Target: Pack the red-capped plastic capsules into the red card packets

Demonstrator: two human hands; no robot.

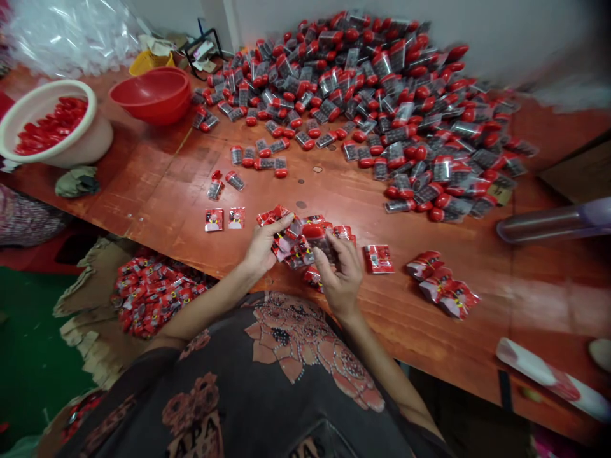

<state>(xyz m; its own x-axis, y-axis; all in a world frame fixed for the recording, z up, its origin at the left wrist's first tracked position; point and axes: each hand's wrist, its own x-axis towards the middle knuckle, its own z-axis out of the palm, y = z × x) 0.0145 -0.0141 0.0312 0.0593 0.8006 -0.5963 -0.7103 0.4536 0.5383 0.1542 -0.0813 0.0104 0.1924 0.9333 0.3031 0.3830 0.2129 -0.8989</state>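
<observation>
My left hand (pixel 262 247) is closed on a red printed packet (pixel 286 247), its thumb along the top. In my right hand (pixel 342 272), fingers and thumb grip a small clear container with a red cap and dark contents (pixel 316 233), right beside that packet. More red packets lie under and behind both hands, partly hidden by them. A flat red card-like packet (pixel 379 259) lies to the right of my right hand. Two flat packets (pixel 214 220) lie left of my left hand, and a loose red-capped container (pixel 234 180) rests beyond them.
A large heap of red-capped containers (pixel 334 83) covers the table's back. At left stand a white tub of red caps (pixel 98 137) and a red bowl (pixel 153 95). A box of filled packets (pixel 157 296) sits below the edge. Rightward are more packets (pixel 443 286) and a clear tube (pixel 548 222).
</observation>
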